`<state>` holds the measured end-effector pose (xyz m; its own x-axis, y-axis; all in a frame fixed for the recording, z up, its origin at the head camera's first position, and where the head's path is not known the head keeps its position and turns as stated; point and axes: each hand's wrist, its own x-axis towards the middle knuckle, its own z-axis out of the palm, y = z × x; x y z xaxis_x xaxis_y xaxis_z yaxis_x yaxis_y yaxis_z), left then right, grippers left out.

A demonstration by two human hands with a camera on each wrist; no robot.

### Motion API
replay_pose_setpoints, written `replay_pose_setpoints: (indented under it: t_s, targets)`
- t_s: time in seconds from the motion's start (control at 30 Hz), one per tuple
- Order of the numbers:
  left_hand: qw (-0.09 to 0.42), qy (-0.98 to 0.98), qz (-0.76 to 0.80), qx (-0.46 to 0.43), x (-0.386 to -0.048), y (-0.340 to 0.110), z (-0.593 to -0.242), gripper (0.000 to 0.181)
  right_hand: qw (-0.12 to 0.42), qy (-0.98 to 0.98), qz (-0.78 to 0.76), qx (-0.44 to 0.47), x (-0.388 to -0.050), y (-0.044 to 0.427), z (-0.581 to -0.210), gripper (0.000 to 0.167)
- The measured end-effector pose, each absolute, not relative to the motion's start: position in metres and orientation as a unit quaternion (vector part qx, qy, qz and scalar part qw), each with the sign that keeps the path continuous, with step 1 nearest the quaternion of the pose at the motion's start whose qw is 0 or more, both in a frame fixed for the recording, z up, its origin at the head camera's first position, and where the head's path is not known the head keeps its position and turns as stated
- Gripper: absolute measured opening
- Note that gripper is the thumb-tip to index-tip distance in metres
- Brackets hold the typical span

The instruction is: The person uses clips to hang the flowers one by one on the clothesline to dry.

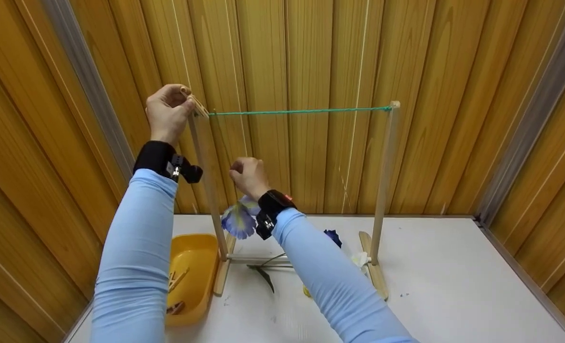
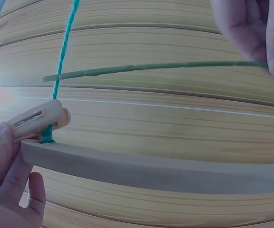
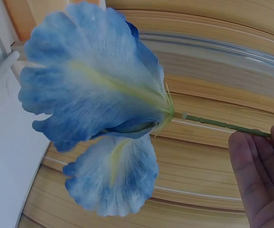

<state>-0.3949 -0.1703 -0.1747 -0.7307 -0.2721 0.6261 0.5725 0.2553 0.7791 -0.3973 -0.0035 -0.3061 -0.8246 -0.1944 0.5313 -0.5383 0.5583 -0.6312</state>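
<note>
"Green string point(image 1: 301, 111) is stretching from the top of a left post point(image 1: 211, 200) to the top of a right post point(image 1: 382, 190), and we are working at its left end. What are we holding there?"

"With our left grip point(image 1: 168, 114) we are pinching a wooden clothespin point(image 2: 37, 118). Its tip is sitting at the string, just beside the knot point(image 2: 46, 135) on the left post. We are not managing to tell whether it is biting the string."

"And our right grip point(image 1: 250, 176)?"

"It is narrow, too: we are pinching the green stem point(image 2: 158, 66) of a blue flower point(image 1: 239, 220). The flower is hanging head down below that grip, near the left post and above the worktop point(image 1: 454, 267)."

"Where is the stem's upper end lying?"

"In the left wrist view it is crossing the string, near the clothespin on the side away from the post. We are not able to tell whether stem and string are touching."

"What else are we seeing?"

"An orange tray point(image 1: 196, 257) is standing on the worktop to the left, with spare clothespins point(image 1: 179, 280) lying inside. Below the string, a dark green leaf point(image 1: 265, 278) is lying between the posts, and a dark blue bloom point(image 1: 333, 237) is showing from behind our right sleeve point(image 1: 330, 276)."
</note>
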Motion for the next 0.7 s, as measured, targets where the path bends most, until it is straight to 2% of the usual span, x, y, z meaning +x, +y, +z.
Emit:
replay_pose_setpoints:
  t_s: [0.27,0.53,0.7]
  targets:
    - [0.342,-0.696,-0.620,-0.118,-0.398,-0.173,-0.179,0.015,0.196,-0.862,0.416,0.214,-0.399,-0.014,-0.305,0.010]
    - [0.344,-0.696,-0.619,-0.119,-0.400,-0.175,-0.182,0.016,0.221,-0.865,0.394,0.219,-0.401,-0.017,-0.303,0.009]
    - [0.327,-0.708,-0.617,-0.109,-0.402,-0.176,-0.179,0.021,0.225,-0.863,0.395,0.220,-0.402,-0.019,-0.302,0.009]
